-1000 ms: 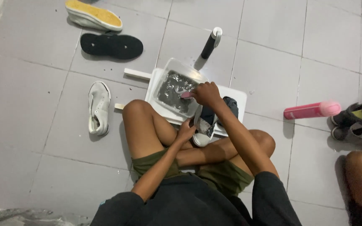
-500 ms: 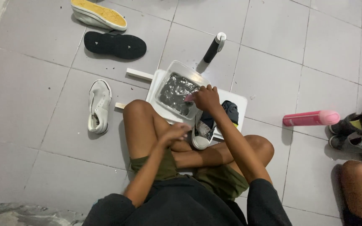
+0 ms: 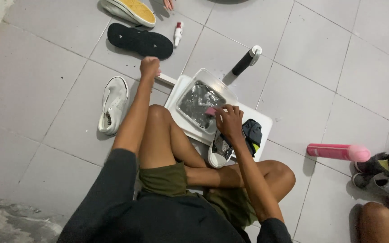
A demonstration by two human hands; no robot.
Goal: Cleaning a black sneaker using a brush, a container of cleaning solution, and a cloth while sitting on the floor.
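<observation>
Low at the right of the frame a pink bottle [image 3: 338, 152] lies on its side on the grey tiles, long axis running left to right, rounded cap toward the right edge. A black bottle with a white cap [image 3: 246, 60] lies tilted above centre, cap pointing to the upper right. Near the top a small white tube with a red band [image 3: 178, 33] lies almost upright in the frame.

The person sits cross-legged on the floor. Their right hand [image 3: 228, 120] is at centre, fingers pinched on a small pink brush [image 3: 210, 111], only its pink end showing, held at the lower right rim of a clear tub [image 3: 230, 91] of dark water. The tub sits on a white board [image 3: 263, 122]. Just below that hand a white shoe [image 3: 219, 152] leans against the knee, long axis running up and down the frame; which end is the toe I cannot tell. A dark cloth [image 3: 252, 132] lies bunched just right of it on the board.

The left hand [image 3: 150, 67] reaches out to the upper left, curled closed; I cannot tell whether it holds anything. Beyond it lies a black sandal [image 3: 139, 41], and above that a yellow-soled shoe [image 3: 129, 10]. A second white shoe [image 3: 112, 104] lies left of the arm, long axis nearly up and down the frame. Grey shoes [image 3: 383, 182] sit at the right edge, beside another person's knee [image 3: 377, 220]
</observation>
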